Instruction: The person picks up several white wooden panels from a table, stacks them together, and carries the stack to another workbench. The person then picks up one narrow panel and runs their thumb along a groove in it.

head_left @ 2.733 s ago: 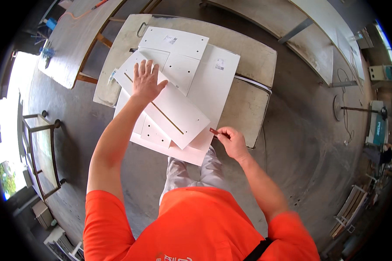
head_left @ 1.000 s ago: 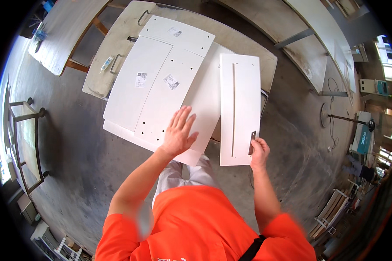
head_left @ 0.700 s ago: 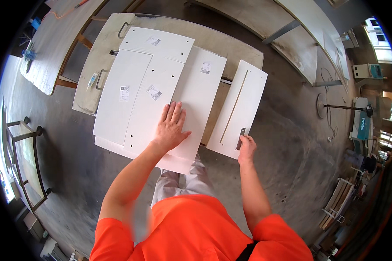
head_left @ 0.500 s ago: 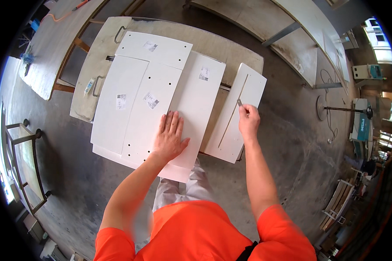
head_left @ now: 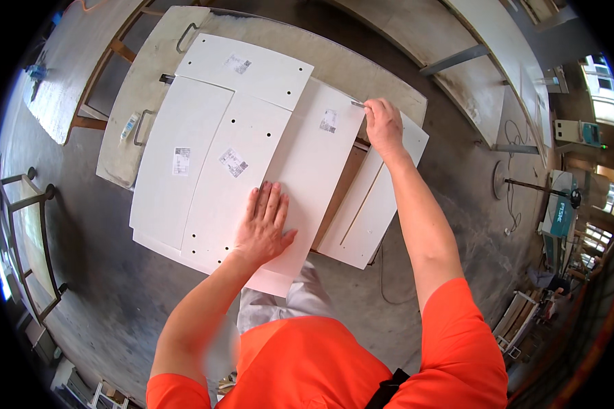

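My left hand (head_left: 262, 225) lies flat, fingers spread, on a white panel with dark drilled holes (head_left: 228, 194). This panel overlaps others in a stack, several with printed stickers. Under its right side, a wider white panel (head_left: 314, 153) sticks out. My right hand (head_left: 384, 126) pinches a small flat grey metal strip (head_left: 357, 104) at that lower panel's far right corner; the strip's exact kind is unclear. Farther right, a narrow white panel with a long groove (head_left: 375, 218) lies apart from the stack, its far part partly behind my right hand.
The panels rest on a beige worktable (head_left: 119, 163) with metal handles along its left. A small white tube (head_left: 129, 127) lies there. Another table (head_left: 71, 61) stands far left, a wheeled metal frame (head_left: 31, 225) at left, and a long bench (head_left: 471, 95) at far right.
My right hand has moved away from the grooved panel, up to the far right corner of the stack, carrying the metal strip. My left hand stays flat on the drilled panel.
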`<state>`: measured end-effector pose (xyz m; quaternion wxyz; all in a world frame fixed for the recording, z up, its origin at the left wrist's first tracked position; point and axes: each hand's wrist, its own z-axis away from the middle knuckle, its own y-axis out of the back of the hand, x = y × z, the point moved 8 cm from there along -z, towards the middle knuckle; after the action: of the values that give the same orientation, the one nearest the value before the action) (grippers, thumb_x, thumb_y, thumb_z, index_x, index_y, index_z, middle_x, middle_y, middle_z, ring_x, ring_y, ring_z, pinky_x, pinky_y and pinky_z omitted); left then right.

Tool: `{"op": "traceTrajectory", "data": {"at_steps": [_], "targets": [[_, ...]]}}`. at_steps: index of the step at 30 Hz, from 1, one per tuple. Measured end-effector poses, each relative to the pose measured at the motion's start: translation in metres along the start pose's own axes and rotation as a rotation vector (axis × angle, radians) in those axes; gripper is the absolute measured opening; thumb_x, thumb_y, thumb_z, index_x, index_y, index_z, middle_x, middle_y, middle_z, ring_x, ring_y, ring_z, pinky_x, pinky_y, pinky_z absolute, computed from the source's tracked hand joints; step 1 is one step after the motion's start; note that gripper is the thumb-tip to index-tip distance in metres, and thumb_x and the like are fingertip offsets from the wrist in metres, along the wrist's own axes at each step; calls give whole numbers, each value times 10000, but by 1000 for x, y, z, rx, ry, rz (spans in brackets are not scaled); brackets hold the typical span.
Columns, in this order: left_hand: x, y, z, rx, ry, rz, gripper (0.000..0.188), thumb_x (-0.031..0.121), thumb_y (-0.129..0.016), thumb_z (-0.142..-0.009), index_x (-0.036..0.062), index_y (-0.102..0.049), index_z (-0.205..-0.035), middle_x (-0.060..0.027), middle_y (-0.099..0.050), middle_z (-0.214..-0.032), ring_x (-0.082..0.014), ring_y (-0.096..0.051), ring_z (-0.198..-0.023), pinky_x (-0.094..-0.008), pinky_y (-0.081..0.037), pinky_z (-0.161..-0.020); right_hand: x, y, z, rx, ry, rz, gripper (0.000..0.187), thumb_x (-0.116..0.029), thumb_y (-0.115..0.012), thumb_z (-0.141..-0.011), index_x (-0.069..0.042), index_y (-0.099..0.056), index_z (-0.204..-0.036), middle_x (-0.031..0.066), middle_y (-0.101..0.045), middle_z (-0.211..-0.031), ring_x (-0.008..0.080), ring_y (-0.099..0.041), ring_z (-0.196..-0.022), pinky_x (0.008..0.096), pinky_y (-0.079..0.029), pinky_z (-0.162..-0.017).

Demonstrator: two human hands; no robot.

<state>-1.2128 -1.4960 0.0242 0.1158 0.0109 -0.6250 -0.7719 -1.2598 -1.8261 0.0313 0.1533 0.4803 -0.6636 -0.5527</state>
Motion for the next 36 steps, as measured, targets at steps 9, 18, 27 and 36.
{"op": "traceTrajectory", "data": {"at_steps": [9, 18, 27, 36], "targets": [[-1, -2, 0, 22, 9, 28, 795, 574, -498, -924, 11, -409, -1478, -210, -260, -1597, -358, -193, -1502, -525, -81, -1230, -47, 9, 45, -99, 92, -34, 88, -63, -630, -882, -84, -606, -964, 71, -614, -973, 300, -592, -937, 411, -464, -851], [4, 2, -1, 13, -17, 22, 797, 582, -499, -921, 15, -417, -1474, -209, -261, -1598, -356, -192, -1503, -524, -84, -1229, -21, 12, 16, 7, -48, 65, 81, -61, -633, -881, -76, -602, -954, 89, -610, -940, 308, -591, -920, 427, -462, -840], [0, -1, -1, 6, 5, 24, 787, 574, -491, -933, 14, -408, -1479, -211, -244, -1603, -350, -172, -1510, -521, -59, -1232, -90, 22, 108, -141, 62, -67, 104, -38, -631, -859, -82, -590, -943, 68, -595, -935, 284, -593, -907, 417, -461, -822], [0, -1, 2, 5, 10, 28, 790, 567, -481, -938, 2, -393, -1483, -213, -247, -1599, -351, -166, -1510, -518, -42, -1234, -104, 20, 114, -127, 32, -44, 103, -33, -624, -862, -82, -589, -946, 76, -592, -947, 293, -585, -903, 422, -457, -819]]}}
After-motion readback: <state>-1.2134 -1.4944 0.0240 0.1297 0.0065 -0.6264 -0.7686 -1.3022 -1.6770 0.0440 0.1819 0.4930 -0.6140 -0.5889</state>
